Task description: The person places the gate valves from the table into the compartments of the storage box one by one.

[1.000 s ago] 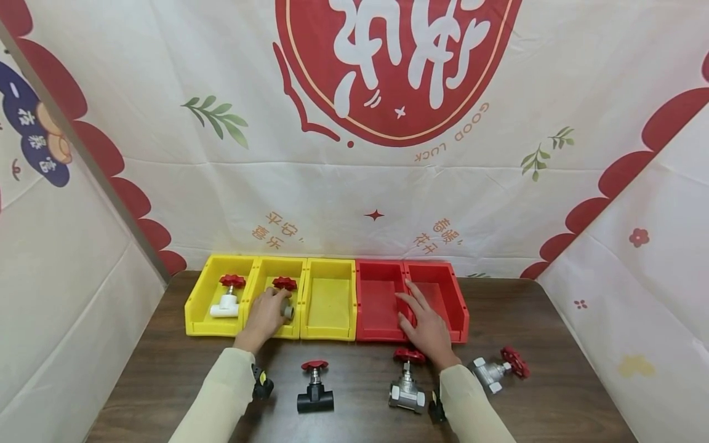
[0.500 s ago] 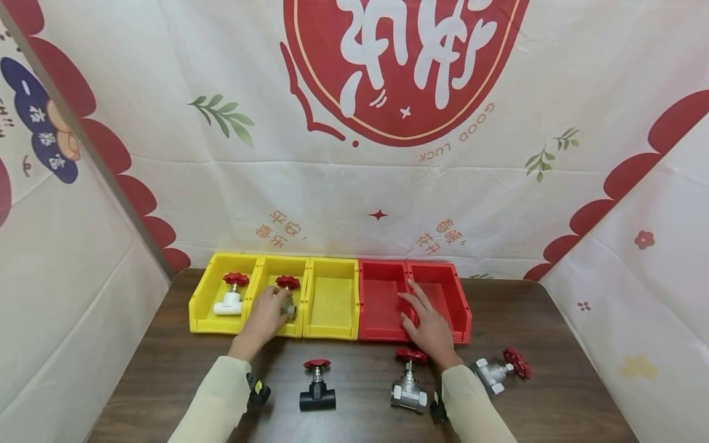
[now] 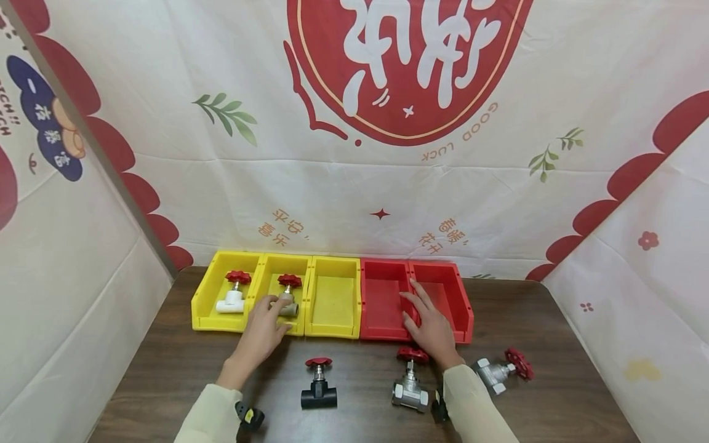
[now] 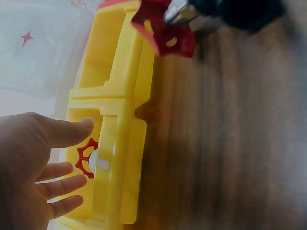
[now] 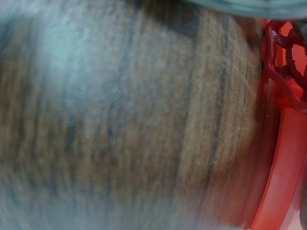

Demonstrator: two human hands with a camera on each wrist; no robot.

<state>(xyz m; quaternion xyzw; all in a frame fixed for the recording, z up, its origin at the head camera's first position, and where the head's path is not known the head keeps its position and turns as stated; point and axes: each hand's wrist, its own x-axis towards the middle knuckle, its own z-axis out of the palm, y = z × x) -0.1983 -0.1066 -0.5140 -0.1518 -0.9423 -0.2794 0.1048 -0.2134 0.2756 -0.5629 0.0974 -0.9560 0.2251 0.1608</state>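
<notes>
My left hand [image 3: 264, 329] is over the front of the second yellow bin [image 3: 268, 271], its thumb and fingers spread apart. Just past its fingertips a grey stop valve [image 3: 289, 307] with a red handwheel lies in that bin. In the left wrist view the same hand [image 4: 29, 163] has nothing between thumb and fingers. My right hand [image 3: 434, 329] rests with loosely bent fingers at the wall between the two red bins [image 3: 382, 335], holding nothing visible. Below it on the table lies a metal valve [image 3: 410, 391] with a red handwheel.
A white valve [image 3: 230, 303] lies in the leftmost yellow bin [image 3: 213, 323]. On the wooden table [image 3: 360, 424] are a black valve [image 3: 319, 394] and, farther right, a second metal valve [image 3: 493, 374]. A printed cloth [image 3: 343, 191] hangs behind the bins.
My left hand has let go of the grey valve and drawn back toward the bin's front, fingers spreading. The valve stays in the second yellow bin. My right hand keeps its place.
</notes>
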